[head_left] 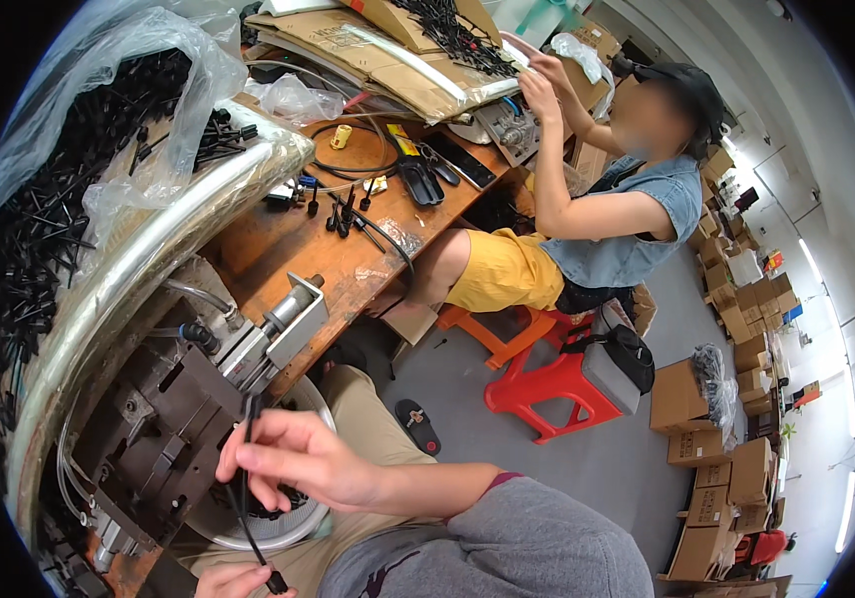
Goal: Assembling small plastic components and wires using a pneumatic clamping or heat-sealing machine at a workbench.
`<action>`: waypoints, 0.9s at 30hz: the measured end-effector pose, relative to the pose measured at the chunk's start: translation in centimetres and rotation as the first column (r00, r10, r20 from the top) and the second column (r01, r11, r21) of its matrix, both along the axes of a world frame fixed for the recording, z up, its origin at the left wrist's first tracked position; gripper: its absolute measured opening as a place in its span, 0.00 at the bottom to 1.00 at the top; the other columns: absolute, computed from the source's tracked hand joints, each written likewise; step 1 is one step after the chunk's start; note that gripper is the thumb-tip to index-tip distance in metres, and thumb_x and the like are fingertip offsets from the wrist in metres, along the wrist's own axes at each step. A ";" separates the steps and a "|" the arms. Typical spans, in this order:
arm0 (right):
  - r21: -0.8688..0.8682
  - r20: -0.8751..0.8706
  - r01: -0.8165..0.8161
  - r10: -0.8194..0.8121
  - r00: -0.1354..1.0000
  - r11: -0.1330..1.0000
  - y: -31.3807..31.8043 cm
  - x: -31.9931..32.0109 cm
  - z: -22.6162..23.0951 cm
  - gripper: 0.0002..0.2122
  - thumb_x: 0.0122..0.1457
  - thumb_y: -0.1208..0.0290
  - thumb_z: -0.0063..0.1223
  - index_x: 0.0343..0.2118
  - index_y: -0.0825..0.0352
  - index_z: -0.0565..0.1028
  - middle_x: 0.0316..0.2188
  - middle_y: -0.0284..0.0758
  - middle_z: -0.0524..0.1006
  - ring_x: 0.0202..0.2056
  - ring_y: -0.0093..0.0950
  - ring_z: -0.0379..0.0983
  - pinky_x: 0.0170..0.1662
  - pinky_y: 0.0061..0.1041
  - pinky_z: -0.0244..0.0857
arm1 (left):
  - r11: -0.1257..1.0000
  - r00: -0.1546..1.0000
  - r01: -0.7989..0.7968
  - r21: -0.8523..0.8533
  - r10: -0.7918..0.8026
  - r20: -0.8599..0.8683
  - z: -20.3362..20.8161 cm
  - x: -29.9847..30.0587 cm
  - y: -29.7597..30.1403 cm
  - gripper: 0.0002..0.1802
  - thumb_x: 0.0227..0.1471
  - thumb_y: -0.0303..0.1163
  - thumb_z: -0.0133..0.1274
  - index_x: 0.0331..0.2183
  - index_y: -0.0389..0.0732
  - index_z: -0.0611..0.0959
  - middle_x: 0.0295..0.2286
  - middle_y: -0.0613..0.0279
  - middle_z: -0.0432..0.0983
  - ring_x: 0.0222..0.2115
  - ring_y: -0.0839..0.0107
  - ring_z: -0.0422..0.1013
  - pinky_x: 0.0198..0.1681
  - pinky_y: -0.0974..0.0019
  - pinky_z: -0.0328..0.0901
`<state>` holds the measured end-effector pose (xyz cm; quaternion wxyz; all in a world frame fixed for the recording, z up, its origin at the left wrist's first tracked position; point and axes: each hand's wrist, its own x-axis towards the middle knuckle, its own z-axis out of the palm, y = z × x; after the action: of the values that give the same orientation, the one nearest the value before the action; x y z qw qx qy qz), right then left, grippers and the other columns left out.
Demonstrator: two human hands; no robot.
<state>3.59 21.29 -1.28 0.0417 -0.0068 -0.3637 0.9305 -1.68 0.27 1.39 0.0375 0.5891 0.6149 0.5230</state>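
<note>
My right hand pinches the upper part of a thin black cable in front of a dark metal jig. The cable's top end stands close to the jig's silver air cylinder. At the picture's bottom edge my left hand holds the cable's lower end, where there is a small black plug. Below my hands lies a round white basin with black parts in it. My grey sleeve comes in from the lower right.
A clear bag of black cable parts fills a big metal ring at left. More parts lie on the wooden bench. A seated co-worker on a red stool handles cables on cardboard. Cardboard boxes stand at right.
</note>
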 end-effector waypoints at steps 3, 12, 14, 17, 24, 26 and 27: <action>0.083 -0.061 0.121 -0.116 0.991 0.989 1.1 -0.1 0.6 0.08 0.64 0.73 0.47 0.42 0.70 0.73 0.38 0.35 0.76 0.30 0.19 0.73 0.30 0.18 0.69 | 0.980 0.973 -0.199 0.021 0.200 -0.115 -0.1 0.2 0.3 0.12 0.44 0.16 0.61 0.35 0.30 0.81 0.33 0.48 0.77 0.29 0.63 0.74 0.27 0.68 0.69; 0.332 -0.258 0.198 -0.113 0.960 0.922 1.4 0.8 0.8 0.35 0.63 0.46 0.36 0.55 0.82 0.62 0.55 0.50 0.62 0.54 0.42 0.67 0.56 0.39 0.61 | 0.629 0.661 -0.748 -0.209 0.684 -0.308 -1.5 0.4 2.3 0.17 0.34 0.19 0.63 0.34 0.33 0.82 0.47 0.51 0.74 0.44 0.56 0.72 0.45 0.61 0.67; 0.394 -0.234 0.202 -0.115 0.965 0.897 0.9 0.9 1.1 0.35 0.62 0.46 0.38 0.55 0.81 0.61 0.56 0.51 0.61 0.54 0.45 0.67 0.56 0.40 0.61 | 0.607 0.633 -0.770 -0.197 0.691 -0.349 -1.8 0.1 2.1 0.16 0.34 0.21 0.63 0.33 0.33 0.82 0.45 0.52 0.76 0.40 0.57 0.74 0.44 0.61 0.68; 0.481 -0.306 0.291 -0.153 0.940 0.827 0.5 1.0 0.5 0.30 0.62 0.52 0.43 0.55 0.79 0.61 0.55 0.54 0.62 0.54 0.47 0.67 0.55 0.41 0.64 | 0.613 0.625 -0.769 -0.181 0.664 -0.410 -2.3 -0.3 2.3 0.15 0.35 0.23 0.63 0.32 0.34 0.82 0.43 0.53 0.77 0.34 0.59 0.76 0.41 0.61 0.69; 0.673 -0.446 0.363 -0.037 0.894 0.644 0.7 1.0 0.1 0.19 0.40 0.85 0.67 0.38 0.74 0.73 0.49 0.55 0.69 0.49 0.43 0.72 0.46 0.35 0.73 | 0.581 0.602 -0.788 -0.203 0.658 -0.452 -2.6 -0.9 2.5 0.15 0.35 0.25 0.63 0.32 0.35 0.82 0.44 0.55 0.77 0.27 0.65 0.76 0.35 0.66 0.70; 0.790 -0.442 0.422 -0.063 0.895 0.445 0.1 1.2 0.6 0.16 0.37 0.83 0.69 0.32 0.71 0.78 0.46 0.49 0.73 0.47 0.38 0.74 0.44 0.31 0.73 | 0.582 0.609 -0.785 -0.211 0.663 -0.436 -2.5 -1.0 2.5 0.15 0.36 0.25 0.63 0.32 0.36 0.82 0.44 0.55 0.77 0.26 0.66 0.75 0.33 0.67 0.69; 0.823 -0.497 0.481 -0.028 0.868 0.302 -0.1 0.9 0.7 0.16 0.37 0.83 0.68 0.33 0.71 0.78 0.46 0.47 0.74 0.46 0.38 0.75 0.44 0.30 0.73 | 0.580 0.609 -0.786 -0.214 0.667 -0.429 -2.5 -1.0 2.6 0.15 0.36 0.25 0.63 0.32 0.36 0.82 0.44 0.55 0.77 0.26 0.67 0.75 0.32 0.68 0.69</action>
<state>4.53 21.23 -0.62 0.2604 0.1448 -0.8035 0.5153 -2.69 2.84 -1.12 -0.1634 0.3334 0.8903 0.2636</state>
